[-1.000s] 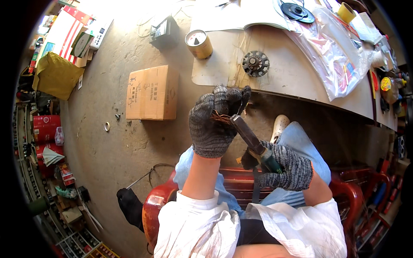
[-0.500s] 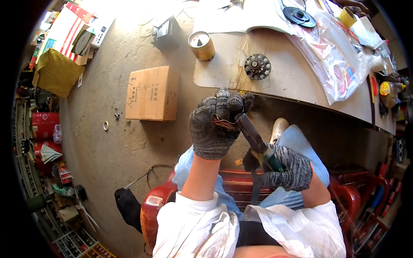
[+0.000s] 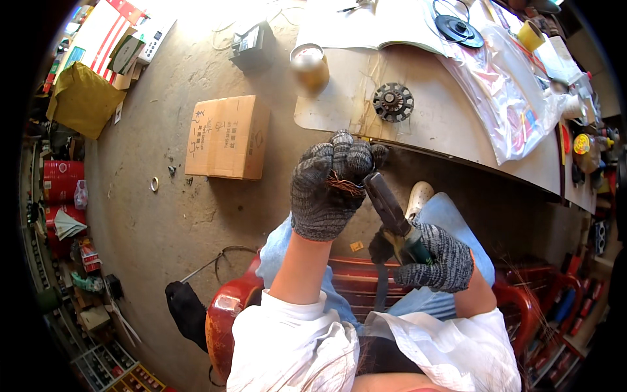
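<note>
Both of my hands wear dark grey knitted gloves. My left hand (image 3: 320,196) is raised in front of the table edge, its fingers curled around a bundle of thin copper wire (image 3: 345,185). Whatever else lies inside that grip is hidden by the fingers. In my right hand (image 3: 443,259) are pliers (image 3: 386,205) with dark metal jaws and green handles. The jaws point up and left, and their tip is close beside the wire. I cannot tell whether the tip touches it.
On the table (image 3: 330,117) are a round slotted motor part (image 3: 393,102), a yellowish can (image 3: 309,73), an open book (image 3: 408,26) and a plastic bag (image 3: 516,117). A cardboard box (image 3: 225,138) and a tape roll (image 3: 155,184) lie on the floor. A red chair (image 3: 228,307) is beneath me.
The view has shifted slightly. My left hand keeps its grip on the copper wire, and the pliers stay beside it with little visible movement.
</note>
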A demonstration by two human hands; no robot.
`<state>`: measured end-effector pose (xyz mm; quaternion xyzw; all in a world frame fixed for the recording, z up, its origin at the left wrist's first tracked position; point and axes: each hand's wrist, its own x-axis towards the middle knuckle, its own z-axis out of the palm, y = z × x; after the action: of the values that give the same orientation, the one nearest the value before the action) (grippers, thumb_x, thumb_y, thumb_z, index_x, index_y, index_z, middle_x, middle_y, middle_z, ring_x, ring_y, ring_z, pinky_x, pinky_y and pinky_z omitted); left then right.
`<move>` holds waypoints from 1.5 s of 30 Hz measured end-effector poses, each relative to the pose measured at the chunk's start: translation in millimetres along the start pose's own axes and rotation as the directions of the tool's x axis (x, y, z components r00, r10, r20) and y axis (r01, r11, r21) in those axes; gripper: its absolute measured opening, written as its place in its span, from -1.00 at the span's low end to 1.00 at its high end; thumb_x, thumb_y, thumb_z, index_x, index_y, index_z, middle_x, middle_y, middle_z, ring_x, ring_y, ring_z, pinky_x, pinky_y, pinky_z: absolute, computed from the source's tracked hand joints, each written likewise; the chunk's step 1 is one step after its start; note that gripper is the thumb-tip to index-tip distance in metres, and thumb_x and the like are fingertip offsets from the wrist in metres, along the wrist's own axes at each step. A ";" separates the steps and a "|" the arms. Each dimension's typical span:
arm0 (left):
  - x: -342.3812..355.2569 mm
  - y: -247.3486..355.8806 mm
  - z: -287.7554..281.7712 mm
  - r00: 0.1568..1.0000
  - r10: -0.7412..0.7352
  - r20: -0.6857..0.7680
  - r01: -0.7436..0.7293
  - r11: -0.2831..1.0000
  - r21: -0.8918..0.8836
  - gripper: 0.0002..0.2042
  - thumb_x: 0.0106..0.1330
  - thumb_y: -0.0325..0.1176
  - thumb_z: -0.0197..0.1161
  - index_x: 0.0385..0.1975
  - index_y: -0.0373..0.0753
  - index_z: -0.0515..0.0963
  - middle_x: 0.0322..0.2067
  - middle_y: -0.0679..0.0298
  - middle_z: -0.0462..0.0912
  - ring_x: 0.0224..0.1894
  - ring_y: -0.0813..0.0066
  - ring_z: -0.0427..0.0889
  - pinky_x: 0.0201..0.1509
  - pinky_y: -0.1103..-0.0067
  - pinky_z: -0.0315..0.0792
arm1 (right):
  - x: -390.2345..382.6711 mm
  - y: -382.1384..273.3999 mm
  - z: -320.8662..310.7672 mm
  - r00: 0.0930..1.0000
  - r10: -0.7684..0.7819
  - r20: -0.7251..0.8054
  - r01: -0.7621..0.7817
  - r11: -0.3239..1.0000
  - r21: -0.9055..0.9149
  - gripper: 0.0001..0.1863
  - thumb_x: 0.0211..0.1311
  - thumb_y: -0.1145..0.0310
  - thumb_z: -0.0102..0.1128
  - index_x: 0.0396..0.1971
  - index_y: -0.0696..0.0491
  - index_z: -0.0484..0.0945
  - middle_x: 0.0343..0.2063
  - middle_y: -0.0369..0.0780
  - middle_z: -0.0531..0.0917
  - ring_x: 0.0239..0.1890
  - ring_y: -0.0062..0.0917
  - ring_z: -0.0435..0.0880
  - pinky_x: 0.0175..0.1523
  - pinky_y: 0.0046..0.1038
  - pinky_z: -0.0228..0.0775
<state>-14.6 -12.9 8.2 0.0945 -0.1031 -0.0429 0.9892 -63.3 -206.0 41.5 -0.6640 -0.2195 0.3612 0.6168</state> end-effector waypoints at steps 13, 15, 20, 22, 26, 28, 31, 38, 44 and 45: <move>-0.3 9.0 7.0 0.998 -0.018 -0.053 0.028 0.978 0.205 -0.90 0.15 -0.41 0.07 -0.51 -0.30 0.37 -0.46 0.22 0.36 -0.34 0.39 0.42 -0.01 0.44 0.37 | -1.3 -8.8 -2.9 0.996 0.071 0.061 -0.069 0.997 -0.035 -0.56 -0.01 0.19 0.31 -0.15 0.09 0.45 -0.32 -0.23 0.56 -0.28 -0.51 0.55 -0.13 -0.47 0.39; -0.5 7.6 9.2 0.998 -0.001 -0.065 0.010 0.990 0.140 -0.90 0.15 -0.42 0.07 -0.54 -0.29 0.36 -0.48 0.22 0.34 -0.34 0.39 0.41 0.00 0.44 0.36 | 0.7 -11.2 -2.6 0.998 0.033 0.052 -0.033 0.999 0.004 -0.57 -0.01 0.21 0.32 -0.16 0.09 0.46 -0.31 -0.23 0.56 -0.26 -0.52 0.55 -0.11 -0.48 0.38; 2.5 8.7 13.0 0.999 0.012 0.038 -0.016 0.994 0.113 -0.91 0.14 -0.45 0.07 -0.54 -0.30 0.39 -0.51 0.21 0.35 -0.35 0.41 0.42 0.00 0.46 0.37 | -2.4 -6.4 -0.5 0.997 0.071 0.015 -0.071 0.997 0.010 -0.58 -0.02 0.24 0.33 -0.15 0.08 0.47 -0.31 -0.24 0.56 -0.24 -0.50 0.55 -0.09 -0.47 0.38; 3.3 9.1 15.8 0.997 0.047 0.057 -0.065 0.925 0.374 -0.93 0.14 -0.46 0.07 -0.52 -0.30 0.41 -0.49 0.24 0.40 -0.37 0.46 0.44 -0.04 0.51 0.38 | -3.0 -6.7 0.0 0.997 0.077 0.001 -0.077 0.997 -0.002 -0.57 -0.02 0.24 0.33 -0.15 0.08 0.47 -0.30 -0.23 0.56 -0.23 -0.48 0.56 -0.09 -0.46 0.38; 1.8 11.1 14.3 0.999 0.017 0.040 -0.032 0.913 0.407 -0.97 0.12 -0.50 0.08 -0.50 -0.29 0.45 -0.45 0.31 0.46 -0.39 0.56 0.48 -0.11 0.61 0.41 | -1.0 -12.5 -0.3 0.996 0.084 0.002 -0.083 0.995 -0.055 -0.59 -0.03 0.25 0.33 -0.16 0.06 0.48 -0.31 -0.24 0.57 -0.24 -0.46 0.57 -0.09 -0.45 0.40; 2.2 10.6 12.8 0.998 0.023 0.056 -0.046 0.892 0.450 -0.97 0.11 -0.51 0.09 -0.48 -0.27 0.47 -0.44 0.33 0.47 -0.39 0.58 0.48 -0.13 0.64 0.41 | -1.4 -18.3 -0.4 0.992 0.124 -0.012 -0.125 0.987 -0.097 -0.62 -0.02 0.26 0.32 -0.18 0.05 0.48 -0.34 -0.24 0.58 -0.26 -0.46 0.59 -0.11 -0.46 0.41; 3.3 9.7 11.5 0.993 0.054 0.104 -0.104 0.809 0.578 -0.97 0.11 -0.51 0.10 -0.47 -0.25 0.48 -0.43 0.36 0.48 -0.38 0.59 0.49 -0.14 0.66 0.41 | 0.2 -26.7 3.0 0.983 0.178 -0.034 -0.181 0.977 -0.110 -0.67 0.00 0.28 0.29 -0.23 0.04 0.48 -0.40 -0.25 0.59 -0.32 -0.46 0.60 -0.16 -0.47 0.43; -2.1 15.4 17.2 0.991 0.026 -0.131 0.054 0.815 0.577 -0.85 0.12 -0.28 0.10 -0.56 -0.20 0.39 -0.48 0.25 0.36 -0.25 0.34 0.41 -0.01 0.29 0.31 | 0.8 -18.9 6.8 0.992 0.117 -0.050 -0.126 0.939 -0.320 -0.76 0.03 0.30 0.25 -0.29 0.03 0.49 -0.48 -0.26 0.59 -0.42 -0.47 0.60 -0.24 -0.49 0.44; -5.2 9.9 8.0 0.956 0.069 -0.285 0.016 0.959 0.284 -0.82 0.14 -0.25 0.11 -0.61 -0.18 0.40 -0.50 0.28 0.36 -0.27 0.35 0.40 -0.06 0.32 0.32 | 6.3 -13.9 9.6 0.983 0.169 -0.074 -0.180 0.967 -0.182 -0.74 0.02 0.27 0.27 -0.30 0.05 0.52 -0.47 -0.23 0.58 -0.41 -0.46 0.59 -0.23 -0.48 0.43; -5.0 10.0 7.8 0.964 0.067 -0.258 0.003 0.965 0.262 -0.82 0.13 -0.25 0.11 -0.62 -0.17 0.40 -0.50 0.28 0.36 -0.29 0.36 0.40 -0.05 0.33 0.32 | 5.5 -13.5 7.6 0.983 0.163 -0.079 -0.175 0.968 -0.183 -0.72 0.02 0.26 0.28 -0.29 0.05 0.52 -0.46 -0.22 0.58 -0.39 -0.45 0.59 -0.22 -0.48 0.42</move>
<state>-20.5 -4.0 16.7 0.2265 0.0238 0.0000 0.9737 -63.4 -195.0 53.8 -0.7470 -0.1756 0.3686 0.5248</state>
